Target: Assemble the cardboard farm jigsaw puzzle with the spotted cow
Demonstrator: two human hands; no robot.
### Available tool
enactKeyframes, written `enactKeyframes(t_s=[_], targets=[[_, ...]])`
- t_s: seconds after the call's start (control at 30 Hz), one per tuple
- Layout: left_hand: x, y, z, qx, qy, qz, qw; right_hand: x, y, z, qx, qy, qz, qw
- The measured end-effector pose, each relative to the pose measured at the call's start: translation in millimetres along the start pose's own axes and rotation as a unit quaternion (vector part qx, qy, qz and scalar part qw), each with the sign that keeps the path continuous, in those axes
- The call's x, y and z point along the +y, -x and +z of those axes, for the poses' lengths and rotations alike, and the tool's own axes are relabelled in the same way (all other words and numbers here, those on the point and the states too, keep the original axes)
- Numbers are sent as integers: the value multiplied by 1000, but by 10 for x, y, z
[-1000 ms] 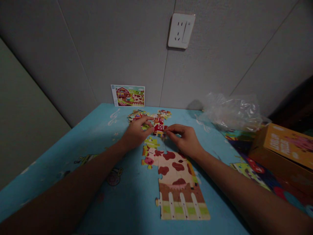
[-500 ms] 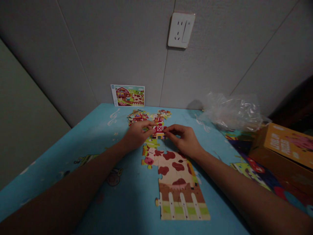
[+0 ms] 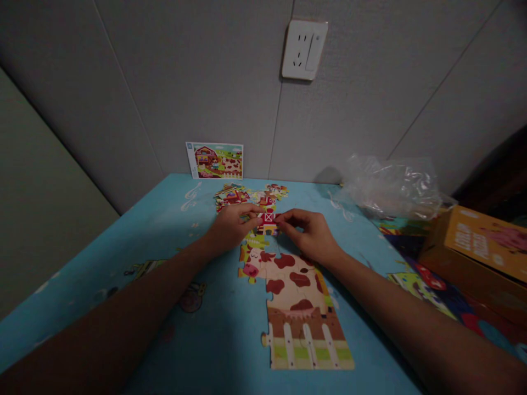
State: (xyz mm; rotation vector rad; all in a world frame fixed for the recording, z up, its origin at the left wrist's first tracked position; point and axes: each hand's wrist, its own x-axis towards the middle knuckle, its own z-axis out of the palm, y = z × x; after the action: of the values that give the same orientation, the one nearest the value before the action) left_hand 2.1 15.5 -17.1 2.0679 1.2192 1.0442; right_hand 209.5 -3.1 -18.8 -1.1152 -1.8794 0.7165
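Observation:
My left hand (image 3: pixel 233 227) and my right hand (image 3: pixel 307 233) meet at a red barn jigsaw piece (image 3: pixel 268 219), their fingertips pressing it from either side. It lies on the puzzle's upper section, a cluster of joined colourful farm pieces (image 3: pixel 251 196). Below my hands is the assembled cow section (image 3: pixel 290 288), with brown patches and a white picket fence at its lower end. A green piece (image 3: pixel 257 239) sits between the barn piece and the cow. My fingers hide part of the pieces around the barn.
A farm picture card (image 3: pixel 214 161) leans on the wall behind the blue printed table (image 3: pixel 173 230). A crumpled plastic bag (image 3: pixel 389 189) and an orange-yellow cardboard box (image 3: pixel 481 258) are at the right, beside a colourful printed surface (image 3: pixel 428 291). A wall socket (image 3: pixel 304 49) is above.
The red barn piece has turned from tilted to nearly level between my fingertips. My hands have drawn slightly closer around it.

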Motion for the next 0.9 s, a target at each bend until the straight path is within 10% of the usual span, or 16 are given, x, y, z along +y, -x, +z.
enactKeyframes(t_s=[0.9], targets=[[-6,3,10,-14,20,-8,1000,-23,-2,-2,2,5,0,1000]])
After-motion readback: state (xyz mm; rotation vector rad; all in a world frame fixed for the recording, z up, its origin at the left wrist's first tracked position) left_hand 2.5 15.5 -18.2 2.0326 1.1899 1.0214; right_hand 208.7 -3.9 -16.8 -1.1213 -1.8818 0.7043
